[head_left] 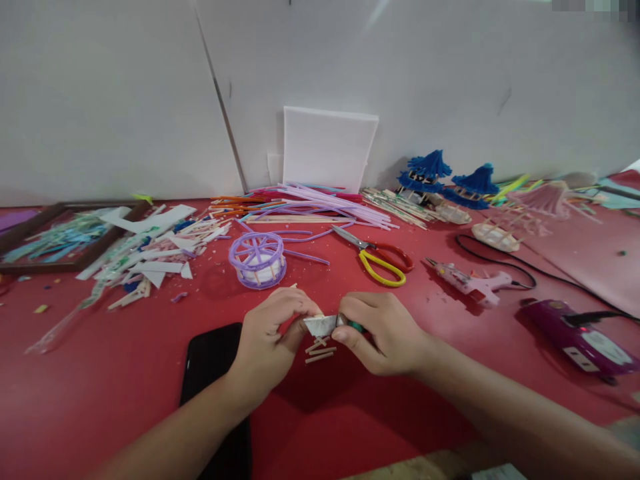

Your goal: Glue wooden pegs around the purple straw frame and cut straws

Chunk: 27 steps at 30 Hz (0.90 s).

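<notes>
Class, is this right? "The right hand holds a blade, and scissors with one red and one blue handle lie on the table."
Blue is wrong: the head view shows one red and one yellow handle on the scissors. The right hand holds a blade.

I'm standing in what looks like a small handicraft workspace, where a red surface (125,380) meets a pale wall (425,60) and carries purple stems (345,203) and thin sticks (400,208) bundled across the middle. Tools give it away: scissors (361,247) near the centre, a pink glue gun (480,285) to the right, a knife blade (321,326) above short cut pieces (320,359) lower down. Scraps of paper (160,268) heap at left, and little blue-roofed models (429,165) stand upper right.
</notes>
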Each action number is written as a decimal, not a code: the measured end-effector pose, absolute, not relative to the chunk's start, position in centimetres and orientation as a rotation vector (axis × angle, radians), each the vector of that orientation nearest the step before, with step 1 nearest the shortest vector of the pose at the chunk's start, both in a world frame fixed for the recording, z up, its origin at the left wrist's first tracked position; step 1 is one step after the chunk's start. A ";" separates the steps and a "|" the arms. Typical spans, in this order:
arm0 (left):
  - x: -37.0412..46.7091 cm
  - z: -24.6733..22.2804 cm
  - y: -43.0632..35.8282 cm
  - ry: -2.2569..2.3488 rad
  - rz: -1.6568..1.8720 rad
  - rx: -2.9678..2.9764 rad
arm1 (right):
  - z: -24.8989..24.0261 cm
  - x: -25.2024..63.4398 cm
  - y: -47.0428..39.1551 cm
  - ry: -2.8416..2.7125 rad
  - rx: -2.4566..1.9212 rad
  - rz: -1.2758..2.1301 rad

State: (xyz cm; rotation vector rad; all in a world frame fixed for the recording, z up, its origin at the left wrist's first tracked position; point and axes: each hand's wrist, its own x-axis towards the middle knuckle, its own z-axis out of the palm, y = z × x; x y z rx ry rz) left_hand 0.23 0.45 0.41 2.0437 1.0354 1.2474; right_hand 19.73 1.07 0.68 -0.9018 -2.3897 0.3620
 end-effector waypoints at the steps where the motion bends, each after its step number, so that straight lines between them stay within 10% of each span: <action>1: 0.2 0.4 0.4 1.042 1.251 2.047 | 0.6 19.7 1.1 -2.389 -0.901 0.363; 27: 0.0 -0.1 0.3 0.992 1.257 2.034 | 0.6 19.3 0.5 -2.389 -0.925 0.426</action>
